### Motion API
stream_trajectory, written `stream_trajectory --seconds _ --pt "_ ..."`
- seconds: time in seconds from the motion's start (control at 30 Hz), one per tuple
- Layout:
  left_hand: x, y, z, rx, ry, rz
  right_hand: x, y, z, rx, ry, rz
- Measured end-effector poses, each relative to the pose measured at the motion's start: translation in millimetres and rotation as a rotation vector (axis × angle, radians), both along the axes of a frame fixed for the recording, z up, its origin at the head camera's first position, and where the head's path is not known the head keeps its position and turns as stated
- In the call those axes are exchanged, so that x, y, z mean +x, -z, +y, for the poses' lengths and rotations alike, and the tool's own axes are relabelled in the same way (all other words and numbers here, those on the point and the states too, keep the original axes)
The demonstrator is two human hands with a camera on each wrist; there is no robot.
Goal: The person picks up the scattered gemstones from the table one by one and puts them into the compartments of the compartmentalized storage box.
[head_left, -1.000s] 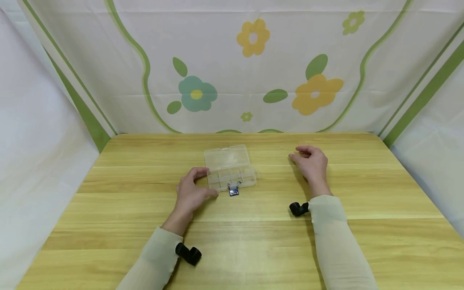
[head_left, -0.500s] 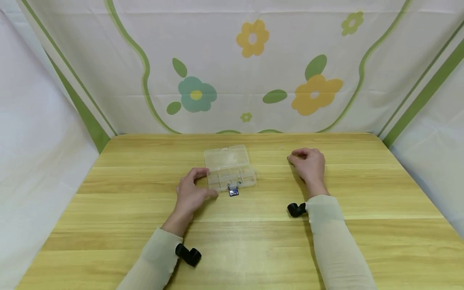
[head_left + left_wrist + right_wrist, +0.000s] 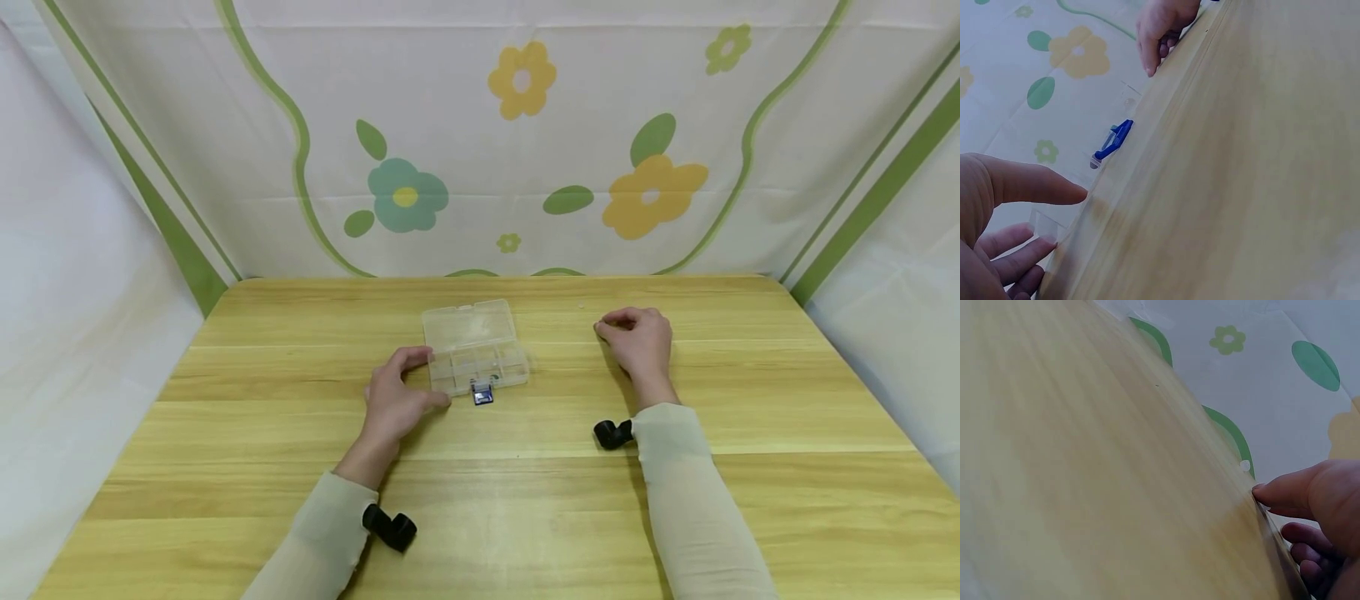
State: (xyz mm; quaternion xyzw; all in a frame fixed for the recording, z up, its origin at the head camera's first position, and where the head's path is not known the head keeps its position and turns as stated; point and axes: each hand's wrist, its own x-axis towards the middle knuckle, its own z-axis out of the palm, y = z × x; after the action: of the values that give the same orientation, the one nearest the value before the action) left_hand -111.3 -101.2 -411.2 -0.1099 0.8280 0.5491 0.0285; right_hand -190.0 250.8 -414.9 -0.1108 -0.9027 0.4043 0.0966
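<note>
A clear plastic compartment box lies with its lid laid back. A blue latch hangs at its front; in the left wrist view the blue latch juts past the fingertips. My left hand grips the box's left end, thumb at the front corner and a finger at the back. Tiny things, one white and one greenish, show inside the compartments. To the right, my right hand has thumb and index tips together at the tabletop; anything between them is hidden. A tiny white bead-like piece lies just beyond those fingertips.
The wooden table extends around both hands. Behind its back edge hangs a white flowered curtain. Black wrist cameras sit on both cuffs. A tiny dark speck marks the wood.
My right thumb and index have come together, and the right hand has shifted slightly to the left and down. The left hand and the box have stayed put.
</note>
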Motion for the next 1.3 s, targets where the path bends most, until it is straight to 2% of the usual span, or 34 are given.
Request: stream_trajectory --seconds 0.47,0.7,0.87,1.07,1.3 --pt "0.2 0.4 0.7 -0.003 0.013 0.025 -0.3 -2.3 -4.6 -0.010 0.012 0.020" --pt "0.5 0.3 1.9 -0.012 0.016 0.035 -1.1 -4.9 -10.4 -0.064 -0.007 0.045" --pt "0.0 1.8 2.4 -0.017 0.017 0.041 -1.8 -9.9 -17.0 -0.122 -0.079 0.027" --pt "0.2 0.9 3.6 -0.014 0.019 0.042 0.2 -15.0 -29.5 -0.101 -0.228 0.009" --pt "-0.2 0.9 4.3 -0.008 0.017 0.033 1.9 -22.0 -43.4 -0.098 -0.279 0.047"
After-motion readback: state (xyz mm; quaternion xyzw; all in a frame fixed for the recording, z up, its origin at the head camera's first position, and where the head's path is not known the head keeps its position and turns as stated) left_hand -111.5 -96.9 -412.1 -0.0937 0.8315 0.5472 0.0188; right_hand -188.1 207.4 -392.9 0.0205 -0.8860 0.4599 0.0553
